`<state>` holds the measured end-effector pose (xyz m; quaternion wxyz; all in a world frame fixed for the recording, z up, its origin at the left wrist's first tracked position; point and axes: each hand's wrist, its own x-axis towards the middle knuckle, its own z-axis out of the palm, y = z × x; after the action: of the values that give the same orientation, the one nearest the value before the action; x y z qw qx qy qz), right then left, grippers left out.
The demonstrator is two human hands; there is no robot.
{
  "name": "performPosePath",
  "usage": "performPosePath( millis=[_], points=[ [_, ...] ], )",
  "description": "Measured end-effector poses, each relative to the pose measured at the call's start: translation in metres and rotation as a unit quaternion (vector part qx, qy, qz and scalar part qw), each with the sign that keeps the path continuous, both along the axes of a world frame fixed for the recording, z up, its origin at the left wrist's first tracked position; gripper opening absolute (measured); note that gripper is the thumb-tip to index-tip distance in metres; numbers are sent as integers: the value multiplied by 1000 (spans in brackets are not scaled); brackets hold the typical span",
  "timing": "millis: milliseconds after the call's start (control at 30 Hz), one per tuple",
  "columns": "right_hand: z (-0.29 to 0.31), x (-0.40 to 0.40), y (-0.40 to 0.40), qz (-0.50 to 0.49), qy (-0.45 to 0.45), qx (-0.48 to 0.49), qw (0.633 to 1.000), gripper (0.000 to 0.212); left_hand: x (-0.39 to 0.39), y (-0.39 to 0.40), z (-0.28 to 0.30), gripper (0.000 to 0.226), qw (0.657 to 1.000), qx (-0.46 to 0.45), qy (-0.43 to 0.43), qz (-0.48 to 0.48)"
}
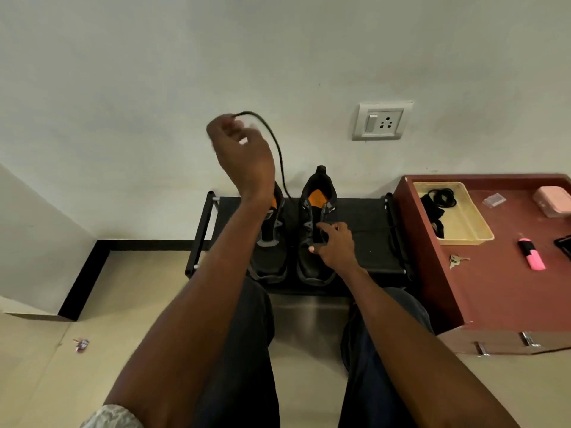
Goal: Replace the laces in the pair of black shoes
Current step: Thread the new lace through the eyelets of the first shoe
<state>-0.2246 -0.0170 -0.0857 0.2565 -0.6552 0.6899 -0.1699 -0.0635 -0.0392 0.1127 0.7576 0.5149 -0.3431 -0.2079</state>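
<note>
Two black shoes with orange insoles stand side by side on a low black rack (364, 217). My left hand (239, 149) is raised high above the left shoe (269, 242) and pinches the end of a black lace (276, 143), which arcs down toward that shoe. My right hand (335, 242) rests on the right shoe (315, 230), its fingers curled at the eyelet area, where they grip the tongue or a lace; I cannot tell which. More black laces (438, 202) lie coiled in a cream tray (466, 223) on the right.
A reddish cabinet top (494, 273) at the right holds the tray, keys (457, 260), a pink highlighter (532, 254), a pink box (553, 200) and a small packet. A wall socket (381, 121) is above. My knees are below the rack. A wrapper (81, 345) lies on the floor.
</note>
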Motion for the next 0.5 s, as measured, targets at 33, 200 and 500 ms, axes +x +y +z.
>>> performPosePath(
  millis=[33,200,500],
  points=[
    [0,1,0,0,2,0,1000,67,0,1,-22,48,993,51,-92,45],
    [-2,3,1,-1,4,1,1000,69,-8,15,-127,77,775,223,-564,-176],
    [-2,2,4,0,27,-6,1000,70,11,13,-147,18,754,321,-483,-309]
  ],
)
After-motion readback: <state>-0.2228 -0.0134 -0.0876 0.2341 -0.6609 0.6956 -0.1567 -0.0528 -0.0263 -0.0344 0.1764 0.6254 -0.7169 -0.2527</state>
